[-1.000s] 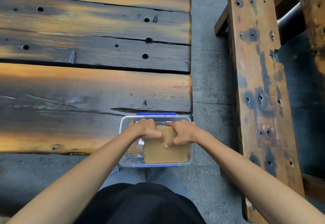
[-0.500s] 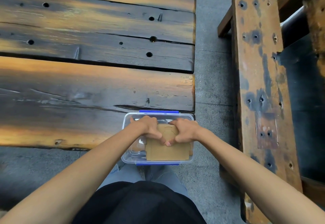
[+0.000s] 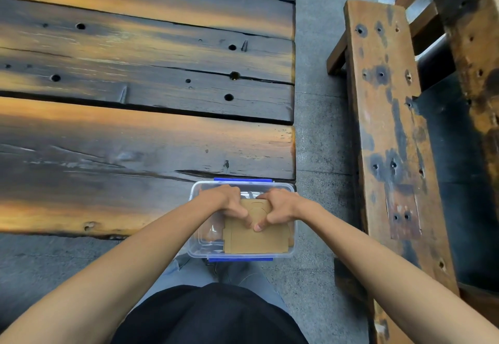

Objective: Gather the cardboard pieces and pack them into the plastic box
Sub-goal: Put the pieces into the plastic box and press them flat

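Note:
A clear plastic box (image 3: 293, 243) with blue clips rests on my lap at the near edge of the plank table. Brown flat cardboard pieces (image 3: 253, 241) lie stacked inside it, filling the right and middle part. My left hand (image 3: 229, 201) and my right hand (image 3: 278, 206) are side by side inside the box, fingers curled, thumbs pressed down on the top of the cardboard. The far end of the cardboard is hidden under both hands.
A dark, worn wooden plank table (image 3: 135, 141) with holes spreads ahead and to the left. A rough wooden bench (image 3: 388, 141) runs along the right, across a strip of grey concrete floor (image 3: 318, 141). My knees sit under the box.
Both hands stay pressed on the cardboard in the box. The view has tilted up slightly, showing more of the table's far planks.

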